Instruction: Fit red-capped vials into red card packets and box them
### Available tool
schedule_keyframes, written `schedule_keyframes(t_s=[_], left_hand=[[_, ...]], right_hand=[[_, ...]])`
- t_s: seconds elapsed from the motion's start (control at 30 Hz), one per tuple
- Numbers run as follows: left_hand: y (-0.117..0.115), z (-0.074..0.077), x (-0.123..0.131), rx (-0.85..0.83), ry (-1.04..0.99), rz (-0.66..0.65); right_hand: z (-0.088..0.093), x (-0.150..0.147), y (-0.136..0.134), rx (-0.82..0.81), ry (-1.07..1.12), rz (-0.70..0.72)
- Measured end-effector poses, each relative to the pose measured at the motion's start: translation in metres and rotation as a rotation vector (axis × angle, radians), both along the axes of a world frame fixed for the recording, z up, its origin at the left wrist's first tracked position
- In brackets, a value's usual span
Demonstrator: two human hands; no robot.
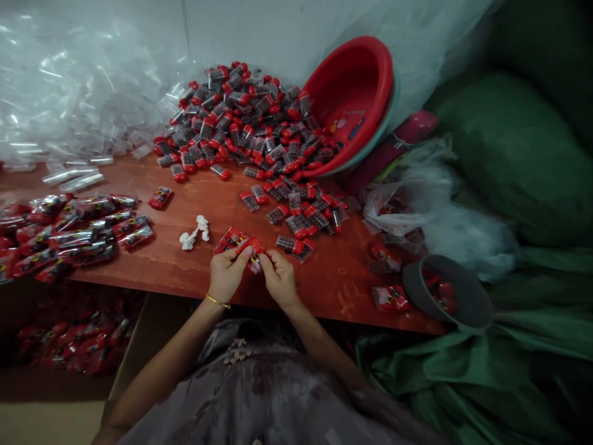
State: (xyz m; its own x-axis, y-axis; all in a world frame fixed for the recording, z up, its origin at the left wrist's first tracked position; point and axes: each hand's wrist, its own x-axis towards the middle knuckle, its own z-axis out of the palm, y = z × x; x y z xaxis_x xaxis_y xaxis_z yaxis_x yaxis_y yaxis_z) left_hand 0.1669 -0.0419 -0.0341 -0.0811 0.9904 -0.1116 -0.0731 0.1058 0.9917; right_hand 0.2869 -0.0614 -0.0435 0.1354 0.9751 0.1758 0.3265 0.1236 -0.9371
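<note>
- Reddish table (324, 272), pale wall (259, 31) behind; small bottles (245, 117) heaped beyond.
- Left hand (225, 272), right hand (280, 278): fingers narrowed, pinching red packet (254, 245) between them, near table's front edge.
- Judged risk: uneven thumb pull could tear the packet's wrapper.

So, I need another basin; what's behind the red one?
Behind the red basin, a pale teal basin shows along the right edge. Most of it, including its inside, is covered.

Packet pile (88, 232) left on table (180, 198), container heap (241, 117) behind, basin (352, 80) right of heap.
</note>
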Motion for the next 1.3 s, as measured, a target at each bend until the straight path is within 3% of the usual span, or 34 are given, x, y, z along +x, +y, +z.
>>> schedule_keyframes(t_s=[0.27, 0.4, 0.5, 0.7, 0.8, 0.87, 0.93, 1.03, 1.13, 1.2, 1.3], left_hand=[[-0.001, 0.000, 0.007, -0.143, -0.265, 0.028], [-0.004, 0.007, 0.008, -0.296, -0.421, -0.009], [-0.003, 0.012, 0.005, -0.325, -0.429, 0.026], [0.004, 0.012, -0.004, -0.375, -0.417, 0.088], [0.003, 0.013, -0.005, -0.445, -0.444, 0.041], [0.001, 0.014, -0.006, -0.484, -0.476, 0.002], [-0.001, 0.015, -0.008, -0.503, -0.504, -0.026], [-0.001, 0.015, -0.012, -0.500, -0.519, -0.040], [-0.001, 0.015, -0.013, -0.484, -0.508, -0.046], [-0.002, 0.015, -0.011, -0.477, -0.501, -0.060], [-0.004, 0.015, -0.009, -0.484, -0.502, -0.077]], right_hand=[[-0.003, -0.004, 0.003, 0.077, -0.199, -0.054], [-0.004, 0.001, 0.005, 0.058, -0.229, -0.002], [-0.003, 0.010, 0.009, 0.025, -0.311, 0.070], [0.005, 0.042, 0.024, -0.079, -1.004, -0.156], [0.003, 0.056, 0.022, -0.048, -1.139, -0.001], [-0.002, 0.064, 0.014, 0.039, -1.103, 0.156], [-0.008, 0.071, 0.003, 0.128, -1.005, 0.224], [-0.015, 0.076, -0.014, 0.143, -0.863, 0.029], [-0.016, 0.069, -0.022, -0.090, -0.870, -0.238], [-0.016, 0.058, -0.018, -0.229, -0.952, -0.303], [-0.016, 0.043, -0.005, -0.248, -1.036, -0.299]])
